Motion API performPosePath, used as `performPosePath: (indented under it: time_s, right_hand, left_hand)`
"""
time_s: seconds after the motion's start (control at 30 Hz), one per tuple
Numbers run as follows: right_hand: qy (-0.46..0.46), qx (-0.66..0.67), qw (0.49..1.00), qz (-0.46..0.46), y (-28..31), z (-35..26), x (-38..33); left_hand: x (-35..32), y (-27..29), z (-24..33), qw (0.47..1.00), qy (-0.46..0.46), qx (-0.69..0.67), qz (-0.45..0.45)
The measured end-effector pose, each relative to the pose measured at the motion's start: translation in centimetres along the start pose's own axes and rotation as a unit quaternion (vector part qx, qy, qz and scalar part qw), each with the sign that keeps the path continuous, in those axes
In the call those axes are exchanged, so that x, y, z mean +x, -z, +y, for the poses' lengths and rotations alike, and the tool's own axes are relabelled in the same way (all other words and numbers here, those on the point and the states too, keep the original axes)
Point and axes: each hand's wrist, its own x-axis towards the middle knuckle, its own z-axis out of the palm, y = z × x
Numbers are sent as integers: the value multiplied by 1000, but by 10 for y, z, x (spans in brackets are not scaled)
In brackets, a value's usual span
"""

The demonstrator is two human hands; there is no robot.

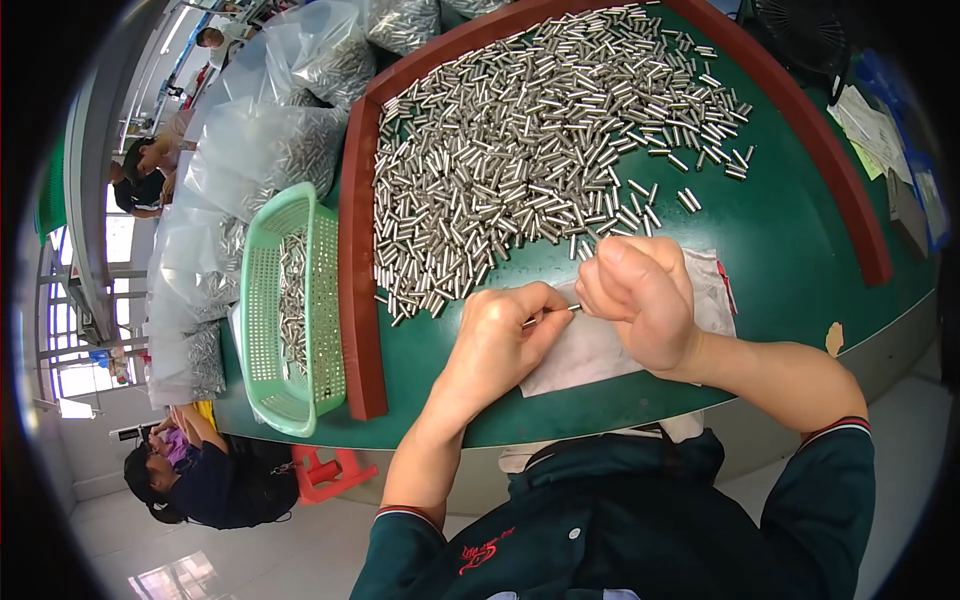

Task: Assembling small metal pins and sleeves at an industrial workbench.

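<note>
A thin metal pin (552, 315), stiff, light and likely slippery, is being pinched at its ends between the closed left hand (497, 340) and right hand (640, 300), over a white cloth (600, 350); the pile of pins (520, 150) is lying at twelve o'clock

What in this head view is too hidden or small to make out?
- Small metal pin between left hand and right hand: ends covered by fingers.
- White cloth: partly under both hands.
- Green basket contents: too small.
- Clear bags: contents blurred by plastic.
</note>
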Motion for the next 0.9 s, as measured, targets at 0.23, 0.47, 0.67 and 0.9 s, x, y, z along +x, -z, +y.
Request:
performPosePath:
  time_s: [0.23,0.47,0.67,0.9]
  right_hand:
    - [-12,70,997,-20,6,-1,0]
    - [-12,75,997,-16,5,-2,1]
    - [-15,79,997,-14,6,-2,3]
    - [-23,79,997,-14,7,-3,4]
  left_hand:
    - [3,24,-33,690,120,-707,-93]
    - [8,21,-34,687,148,-711,-36]
    - [9,22,-31,706,168,-688,-30]
    - [9,27,-29,751,160,-638,57]
